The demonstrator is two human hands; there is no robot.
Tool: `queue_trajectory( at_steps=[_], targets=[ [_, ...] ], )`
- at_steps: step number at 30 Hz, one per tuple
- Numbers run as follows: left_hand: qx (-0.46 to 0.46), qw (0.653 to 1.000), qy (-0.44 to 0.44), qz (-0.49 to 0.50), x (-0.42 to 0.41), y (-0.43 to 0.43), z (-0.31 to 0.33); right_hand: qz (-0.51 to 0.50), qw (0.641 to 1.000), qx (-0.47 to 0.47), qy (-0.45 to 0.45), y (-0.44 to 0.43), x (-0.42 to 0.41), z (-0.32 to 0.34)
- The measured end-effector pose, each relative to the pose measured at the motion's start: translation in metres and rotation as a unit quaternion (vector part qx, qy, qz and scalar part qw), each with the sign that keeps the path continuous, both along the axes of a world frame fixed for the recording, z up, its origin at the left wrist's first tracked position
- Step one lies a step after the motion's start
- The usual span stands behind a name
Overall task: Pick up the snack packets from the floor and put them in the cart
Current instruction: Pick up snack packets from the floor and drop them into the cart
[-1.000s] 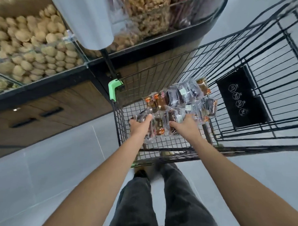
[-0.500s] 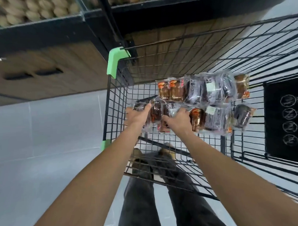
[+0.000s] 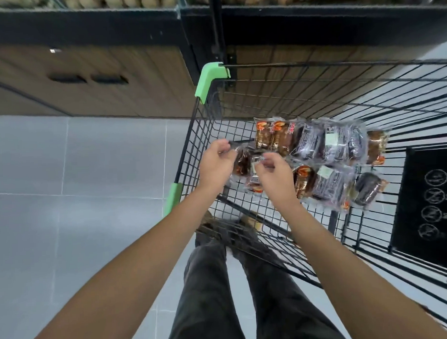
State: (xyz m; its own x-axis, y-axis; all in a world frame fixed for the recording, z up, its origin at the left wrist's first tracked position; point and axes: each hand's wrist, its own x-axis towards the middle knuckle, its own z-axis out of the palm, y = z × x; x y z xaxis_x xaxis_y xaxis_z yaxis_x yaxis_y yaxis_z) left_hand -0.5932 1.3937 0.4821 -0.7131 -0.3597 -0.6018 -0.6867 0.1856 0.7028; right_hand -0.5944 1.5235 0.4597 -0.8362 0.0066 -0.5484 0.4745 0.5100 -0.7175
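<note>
A black wire cart with green corner guards stands in front of me. On its mesh floor lie several clear snack packets with brown and dark contents, in two rows. The nearest packet lies at the left end, between my hands. My left hand and my right hand hover just over that end, fingers loosely curled, and neither plainly holds a packet.
A wood-panelled display counter with bins of loose snacks on top runs behind the cart. A black sign hangs inside the cart at the right. Grey floor tiles lie to the left, and my legs are below.
Both hands gripped the left end of the packet bundle before. The bundle now lies on the cart floor and the hands have lifted slightly off it. The view has tilted down.
</note>
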Motion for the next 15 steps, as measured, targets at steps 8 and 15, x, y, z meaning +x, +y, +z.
queue_trajectory(
  at_steps=[8,15],
  targets=[
    [0.052,0.992,0.085,0.075,0.043,-0.062,0.085,0.088,0.993,-0.071,0.029,-0.049,0.01,0.091],
    [0.023,0.973,0.142,0.182,0.107,-0.173,0.145,0.277,0.955,-0.078,0.075,-0.172,0.023,0.164]
  ],
)
